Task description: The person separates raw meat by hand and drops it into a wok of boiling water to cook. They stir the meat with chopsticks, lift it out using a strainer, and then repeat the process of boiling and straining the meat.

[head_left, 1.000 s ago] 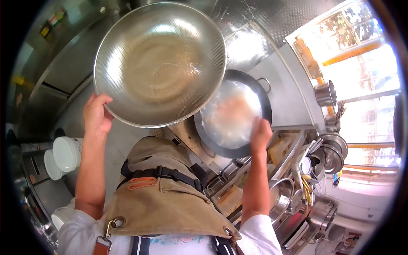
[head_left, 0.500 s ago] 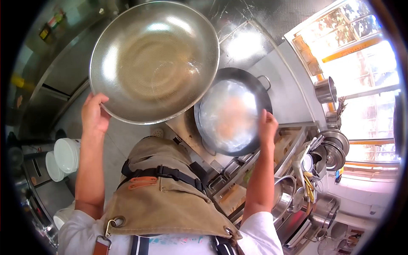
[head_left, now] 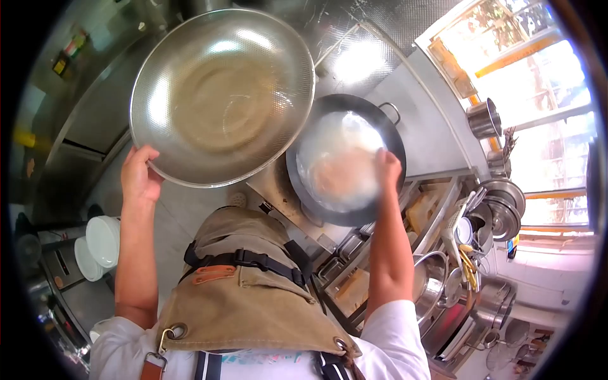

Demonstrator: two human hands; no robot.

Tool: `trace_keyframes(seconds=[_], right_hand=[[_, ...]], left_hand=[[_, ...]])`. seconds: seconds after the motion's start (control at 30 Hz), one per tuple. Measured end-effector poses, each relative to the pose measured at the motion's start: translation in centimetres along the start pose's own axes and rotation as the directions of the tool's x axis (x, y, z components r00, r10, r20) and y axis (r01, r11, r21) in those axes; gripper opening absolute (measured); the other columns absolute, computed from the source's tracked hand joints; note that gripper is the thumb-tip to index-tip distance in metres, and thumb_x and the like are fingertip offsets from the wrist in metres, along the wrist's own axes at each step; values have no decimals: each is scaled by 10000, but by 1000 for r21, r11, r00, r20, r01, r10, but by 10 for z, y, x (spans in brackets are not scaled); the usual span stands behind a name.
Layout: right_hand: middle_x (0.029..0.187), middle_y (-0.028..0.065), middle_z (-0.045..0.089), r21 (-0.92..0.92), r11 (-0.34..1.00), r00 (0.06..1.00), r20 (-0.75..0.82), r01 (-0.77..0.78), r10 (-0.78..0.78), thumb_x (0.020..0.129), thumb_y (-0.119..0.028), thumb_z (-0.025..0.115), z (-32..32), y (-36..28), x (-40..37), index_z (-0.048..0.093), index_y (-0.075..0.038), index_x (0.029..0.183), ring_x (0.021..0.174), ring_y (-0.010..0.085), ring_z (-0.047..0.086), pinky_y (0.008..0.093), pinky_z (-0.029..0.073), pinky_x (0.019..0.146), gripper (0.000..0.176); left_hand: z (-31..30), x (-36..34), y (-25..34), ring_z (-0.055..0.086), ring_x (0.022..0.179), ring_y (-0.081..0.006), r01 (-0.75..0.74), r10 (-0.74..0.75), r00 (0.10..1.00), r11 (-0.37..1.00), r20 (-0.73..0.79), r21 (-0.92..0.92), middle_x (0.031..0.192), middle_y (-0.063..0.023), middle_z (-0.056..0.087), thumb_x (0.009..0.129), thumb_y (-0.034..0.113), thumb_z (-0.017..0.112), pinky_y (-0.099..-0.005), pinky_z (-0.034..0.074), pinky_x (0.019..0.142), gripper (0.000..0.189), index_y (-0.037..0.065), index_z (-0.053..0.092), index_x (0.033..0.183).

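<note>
My left hand (head_left: 140, 174) grips the near-left rim of a large, shallow perforated metal colander (head_left: 225, 104). The colander is held up with its inside facing me, and nothing lies in it. To its right, a dark wok (head_left: 394, 136) holds cloudy, steaming liquid (head_left: 345, 130). A blurred pinkish-orange mass (head_left: 342, 174) shows in the liquid, its kind not clear. Over the wok's right side is my right hand (head_left: 388, 171), fingers closed and partly smeared by motion. What it holds, if anything, is hidden in steam and blur.
White tubs (head_left: 102, 242) stand at the lower left. Metal trays (head_left: 348, 247) line the counter beside the wok. Metal bowls (head_left: 430, 275), lids (head_left: 500, 218) and utensils crowd the right side under a bright window (head_left: 544, 152). A small pot (head_left: 483, 120) is by the window.
My right hand has shifted a little left and up over the wok. The pinkish mass has moved slightly left. The colander in my left hand has shifted slightly left.
</note>
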State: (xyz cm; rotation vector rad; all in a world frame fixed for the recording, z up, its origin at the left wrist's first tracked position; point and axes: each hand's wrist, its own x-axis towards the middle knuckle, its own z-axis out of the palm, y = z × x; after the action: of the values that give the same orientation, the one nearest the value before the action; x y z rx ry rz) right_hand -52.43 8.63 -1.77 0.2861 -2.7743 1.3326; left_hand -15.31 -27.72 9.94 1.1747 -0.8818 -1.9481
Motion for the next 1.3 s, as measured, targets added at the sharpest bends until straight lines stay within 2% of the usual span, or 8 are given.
trace_keyframes(seconds=[0.23,0.43,0.63,0.77,0.97,1.0,1.13,1.3], right_hand=[[752,95,612,665,706,957,49,-244,285,933,-265,530,-14,13,-24,585,40,918,614,169,623,262,532,553,310],[721,107,631,292,956,1000,21,4,-11,933,-209,530,-30,-15,-84,594,19,829,605,146,621,280,500,547,259],[678,213,598,-268,879,919,140,394,-369,872,-164,595,-28,16,-80,577,24,690,591,390,557,391,443,553,263],[598,199,571,65,998,998,-56,26,-22,901,-198,565,-74,-20,-66,574,28,687,506,263,558,360,438,519,312],[578,130,606,-171,984,983,-163,50,-79,907,-230,556,-19,32,-41,581,55,691,575,210,627,327,471,529,358],[633,101,621,159,962,968,-85,-219,235,910,-243,565,-19,30,-39,616,40,752,623,181,640,291,507,549,328],[787,96,635,626,735,935,-29,-259,354,922,-253,559,-35,53,-40,619,24,884,655,191,646,288,556,591,287],[730,67,628,393,919,993,-113,15,32,946,-210,522,-60,3,-84,617,28,825,645,116,604,236,507,601,283]], left_hand=[[12,-11,1,543,916,-218,-65,66,997,998,-41,15,987,-87,568,706,-54,504,-376,461,806,387,-7,555,1087],[1,-8,-5,543,916,-225,-57,57,997,998,-55,-4,1006,-90,570,704,-62,500,-367,457,813,394,-11,552,1091],[7,-9,4,545,909,-221,-13,14,999,999,-32,42,1000,-82,560,709,-46,494,-371,461,807,392,-12,545,1096],[-1,-9,0,545,907,-220,-68,69,997,997,-45,28,999,-78,555,706,-47,490,-379,465,806,399,-8,539,1100],[-3,-2,1,541,920,-216,-39,39,999,999,-8,18,1005,-78,557,705,-51,490,-375,464,817,411,-2,539,1110],[-4,-2,2,540,921,-216,-43,43,999,999,-6,22,1006,-79,558,705,-51,490,-375,465,818,415,0,538,1114],[-1,-6,6,545,919,-217,-70,71,997,997,-30,29,1012,-80,560,708,-52,489,-371,468,817,424,5,534,1125],[-2,-10,5,550,916,-217,-58,58,997,998,-52,3,1017,-80,564,711,-50,491,-366,472,814,420,4,537,1125]])
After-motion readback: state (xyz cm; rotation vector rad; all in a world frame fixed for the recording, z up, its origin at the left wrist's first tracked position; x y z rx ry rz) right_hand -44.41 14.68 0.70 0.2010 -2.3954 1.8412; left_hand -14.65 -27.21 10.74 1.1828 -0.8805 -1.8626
